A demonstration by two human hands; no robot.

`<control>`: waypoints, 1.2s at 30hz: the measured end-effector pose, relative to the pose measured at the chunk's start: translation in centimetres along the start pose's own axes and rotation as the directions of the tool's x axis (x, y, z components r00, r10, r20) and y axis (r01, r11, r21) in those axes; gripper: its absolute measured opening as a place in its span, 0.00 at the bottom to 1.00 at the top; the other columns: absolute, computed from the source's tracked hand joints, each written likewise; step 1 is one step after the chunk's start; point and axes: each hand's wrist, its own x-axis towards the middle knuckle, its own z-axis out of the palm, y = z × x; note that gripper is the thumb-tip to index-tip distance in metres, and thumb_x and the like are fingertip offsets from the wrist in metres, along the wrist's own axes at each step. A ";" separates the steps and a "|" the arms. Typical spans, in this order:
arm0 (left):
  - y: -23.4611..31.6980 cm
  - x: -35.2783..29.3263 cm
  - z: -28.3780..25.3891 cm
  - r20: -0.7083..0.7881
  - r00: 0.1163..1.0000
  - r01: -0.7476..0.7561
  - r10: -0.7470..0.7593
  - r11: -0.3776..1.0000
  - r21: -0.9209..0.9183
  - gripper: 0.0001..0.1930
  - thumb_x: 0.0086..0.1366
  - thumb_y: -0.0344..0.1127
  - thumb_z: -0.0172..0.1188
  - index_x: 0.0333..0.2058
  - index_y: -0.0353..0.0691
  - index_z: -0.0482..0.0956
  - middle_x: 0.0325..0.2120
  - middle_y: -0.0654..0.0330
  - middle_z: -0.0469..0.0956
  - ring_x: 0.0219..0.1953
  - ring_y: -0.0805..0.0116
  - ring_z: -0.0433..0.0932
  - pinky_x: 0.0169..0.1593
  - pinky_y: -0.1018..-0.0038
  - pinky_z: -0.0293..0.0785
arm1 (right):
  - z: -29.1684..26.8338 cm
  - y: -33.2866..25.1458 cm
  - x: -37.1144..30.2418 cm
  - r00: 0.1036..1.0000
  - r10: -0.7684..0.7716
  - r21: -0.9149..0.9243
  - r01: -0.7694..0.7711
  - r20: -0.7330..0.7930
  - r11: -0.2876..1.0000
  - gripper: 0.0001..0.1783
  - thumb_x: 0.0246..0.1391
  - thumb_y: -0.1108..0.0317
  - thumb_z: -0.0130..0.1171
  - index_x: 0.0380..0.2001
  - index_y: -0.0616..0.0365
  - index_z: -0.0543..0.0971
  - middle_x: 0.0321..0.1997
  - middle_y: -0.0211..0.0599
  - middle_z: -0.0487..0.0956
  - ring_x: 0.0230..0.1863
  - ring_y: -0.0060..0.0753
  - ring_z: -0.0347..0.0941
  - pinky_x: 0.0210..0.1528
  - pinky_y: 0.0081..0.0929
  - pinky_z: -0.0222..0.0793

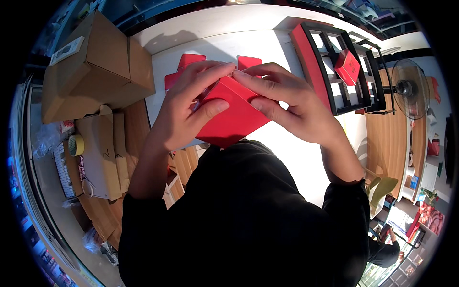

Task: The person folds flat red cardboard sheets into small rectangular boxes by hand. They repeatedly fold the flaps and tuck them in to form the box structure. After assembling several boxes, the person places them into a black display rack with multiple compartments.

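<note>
The left hand [184, 107] and right hand [299, 103] both grip a red box [234, 117], apparently working its top corner; next probably calls for even pressure.

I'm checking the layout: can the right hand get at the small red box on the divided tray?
Probably yes, once freed: the right hand holds another red box, but nothing visible blocks the small red box.

A box [234, 115] sits between left hand [191, 103] and right hand [292, 98] above the desk [301, 165], flanked by a carton [95, 71] at left and, at right, a divided tray [311, 67] bearing a second box [348, 68].
</note>
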 end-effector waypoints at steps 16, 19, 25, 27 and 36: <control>0.3 0.2 0.1 -0.231 0.972 -0.013 0.047 0.989 0.146 0.24 0.54 0.30 0.63 0.51 0.41 0.70 0.54 0.55 0.65 0.51 0.61 0.70 0.48 0.69 0.73 | 2.7 3.0 -0.3 0.945 -0.168 0.083 0.198 -0.279 0.977 0.18 0.51 0.72 0.60 0.48 0.55 0.77 0.57 0.46 0.66 0.50 0.39 0.71 0.44 0.29 0.74; 1.3 1.0 -1.2 0.082 0.996 -0.064 0.040 0.946 0.317 0.25 0.50 0.29 0.66 0.50 0.40 0.73 0.51 0.51 0.67 0.51 0.57 0.71 0.48 0.67 0.73 | 2.3 2.0 -0.5 0.940 -0.185 0.072 0.213 -0.286 0.974 0.23 0.47 0.71 0.63 0.50 0.56 0.75 0.57 0.45 0.68 0.51 0.39 0.70 0.46 0.30 0.73; 1.3 0.1 -0.3 -0.219 0.936 -0.208 0.275 0.936 0.284 0.27 0.48 0.30 0.68 0.49 0.35 0.73 0.49 0.51 0.70 0.49 0.55 0.73 0.48 0.67 0.74 | 1.9 1.2 -1.0 0.949 0.017 0.211 0.053 -0.316 0.976 0.39 0.43 0.68 0.68 0.59 0.56 0.65 0.54 0.44 0.71 0.54 0.40 0.69 0.52 0.33 0.69; 1.6 0.5 -0.3 -0.128 0.950 -0.220 0.284 0.902 0.372 0.30 0.48 0.32 0.69 0.51 0.34 0.71 0.48 0.50 0.70 0.48 0.55 0.73 0.48 0.66 0.73 | 1.9 1.6 -1.9 0.966 0.078 0.232 -0.019 -0.248 0.973 0.40 0.40 0.72 0.69 0.59 0.60 0.65 0.53 0.43 0.72 0.53 0.35 0.70 0.53 0.31 0.67; 0.9 0.5 0.9 -0.167 0.982 0.085 -0.088 0.996 -0.024 0.42 0.57 0.50 0.61 0.62 0.36 0.52 0.49 0.52 0.68 0.49 0.60 0.71 0.52 0.66 0.68 | -0.6 1.6 -2.5 0.942 -0.059 -0.021 0.055 -0.330 0.998 0.46 0.35 0.60 0.73 0.60 0.56 0.64 0.53 0.43 0.72 0.52 0.41 0.71 0.51 0.35 0.70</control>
